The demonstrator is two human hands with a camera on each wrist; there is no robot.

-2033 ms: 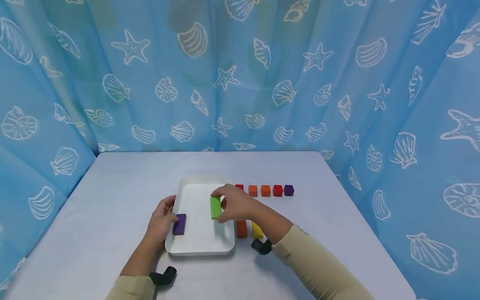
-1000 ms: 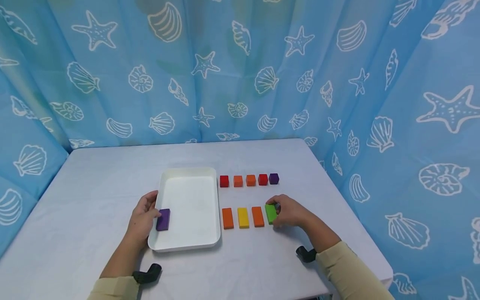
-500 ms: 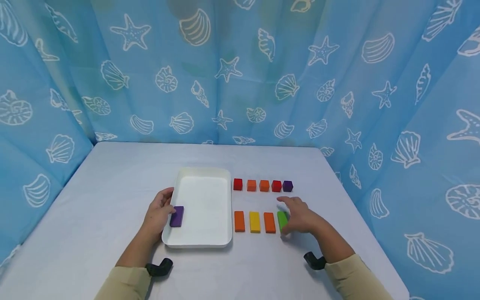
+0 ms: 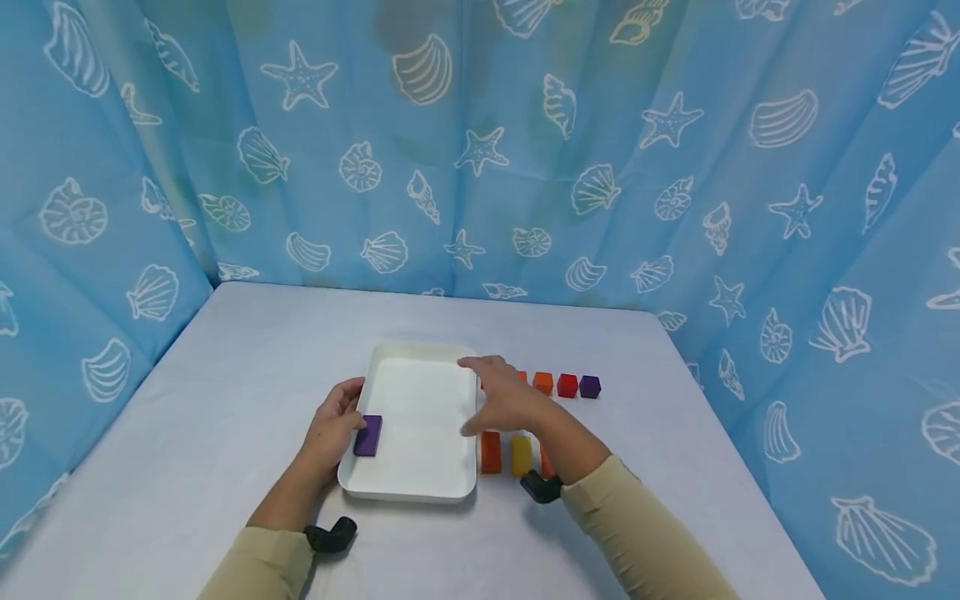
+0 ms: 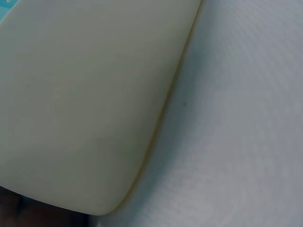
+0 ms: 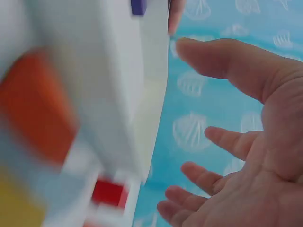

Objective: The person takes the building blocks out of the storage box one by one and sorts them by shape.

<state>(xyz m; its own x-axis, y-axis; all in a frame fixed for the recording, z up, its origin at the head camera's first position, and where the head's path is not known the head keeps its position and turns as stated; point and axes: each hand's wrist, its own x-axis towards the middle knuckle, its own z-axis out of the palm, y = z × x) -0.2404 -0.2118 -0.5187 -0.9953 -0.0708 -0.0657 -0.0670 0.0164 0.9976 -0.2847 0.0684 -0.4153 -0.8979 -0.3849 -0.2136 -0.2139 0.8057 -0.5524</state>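
My left hand (image 4: 329, 433) grips the left wall of a white tray (image 4: 422, 425), thumb over the rim and the other fingers outside. Inside, against that wall by the thumb, lies a purple rectangular block (image 4: 367, 436). My right hand (image 4: 510, 398) hovers over the tray's right rim, thumb and fingers spread with nothing between them. In the right wrist view its fingers (image 6: 232, 142) are apart, and the tray edge is beside them. An orange block (image 4: 491, 452) and a yellow block (image 4: 521, 456) lie right of the tray. The green block is hidden behind the right arm.
Behind the right hand runs a row of small cubes, with an orange cube (image 4: 543, 382), a red cube (image 4: 567, 385) and a purple cube (image 4: 590, 387) showing. Another orange block (image 4: 547, 461) is partly covered by the right arm. A blue shell-patterned curtain (image 4: 480, 208) borders the table.
The right hand carried the green block from over the tray to the right end of the block row, let go of it, and came back left to the tray. The left hand stays on the tray.
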